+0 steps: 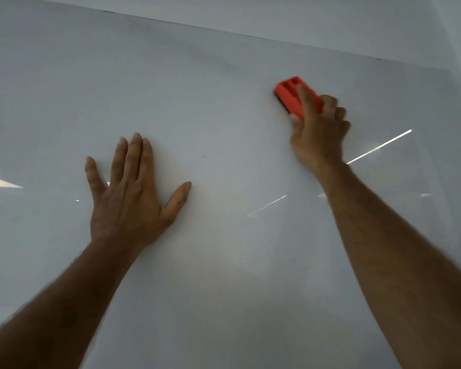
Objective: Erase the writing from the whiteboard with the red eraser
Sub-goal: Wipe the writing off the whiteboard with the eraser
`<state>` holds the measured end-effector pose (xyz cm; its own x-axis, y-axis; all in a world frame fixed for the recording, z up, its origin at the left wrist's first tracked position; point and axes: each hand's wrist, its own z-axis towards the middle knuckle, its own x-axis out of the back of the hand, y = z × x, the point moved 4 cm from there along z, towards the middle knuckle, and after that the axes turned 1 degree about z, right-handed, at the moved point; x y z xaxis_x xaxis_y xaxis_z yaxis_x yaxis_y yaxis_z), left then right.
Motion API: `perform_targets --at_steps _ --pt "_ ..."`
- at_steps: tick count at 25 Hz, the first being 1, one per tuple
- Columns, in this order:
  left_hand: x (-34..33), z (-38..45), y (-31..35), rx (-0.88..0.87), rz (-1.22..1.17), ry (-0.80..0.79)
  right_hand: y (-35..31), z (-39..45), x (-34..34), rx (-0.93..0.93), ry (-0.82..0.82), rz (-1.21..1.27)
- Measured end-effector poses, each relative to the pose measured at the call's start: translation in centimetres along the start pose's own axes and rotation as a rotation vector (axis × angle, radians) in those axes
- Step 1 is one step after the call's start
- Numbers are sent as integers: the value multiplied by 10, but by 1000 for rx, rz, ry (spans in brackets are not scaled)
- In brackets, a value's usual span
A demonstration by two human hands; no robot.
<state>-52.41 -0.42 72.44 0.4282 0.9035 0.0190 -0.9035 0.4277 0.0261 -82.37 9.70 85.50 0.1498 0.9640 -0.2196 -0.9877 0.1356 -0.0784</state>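
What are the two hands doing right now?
Left hand: open, flat on the whiteboard, holding nothing.
Right hand: closed around the red eraser, pressing it on the board.

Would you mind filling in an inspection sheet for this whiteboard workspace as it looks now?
Surface: whiteboard glossy, light reflections; no clear writing visible.
Job's things: red eraser pressed to the board, upper right.
Clutter: nothing seen.
Grippers: right hand grips the eraser; left hand flat on the board, fingers spread.
Cables: nothing seen.
Surroundings: plain wall above the board's top edge.
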Motion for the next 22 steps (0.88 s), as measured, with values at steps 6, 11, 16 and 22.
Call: perform_targets --at_steps 6,11,16,22 --pt "2 0 0 4 -34 19 -57 -44 3 180 20 108" --pt "7 -5 -2 -7 -162 38 -137 -133 15 726 -134 234" --pt "8 -6 -1 -4 -162 39 -44 -54 8 441 -4 92" --pt "7 -5 0 0 -129 40 130 -15 24 -350 17 -70"
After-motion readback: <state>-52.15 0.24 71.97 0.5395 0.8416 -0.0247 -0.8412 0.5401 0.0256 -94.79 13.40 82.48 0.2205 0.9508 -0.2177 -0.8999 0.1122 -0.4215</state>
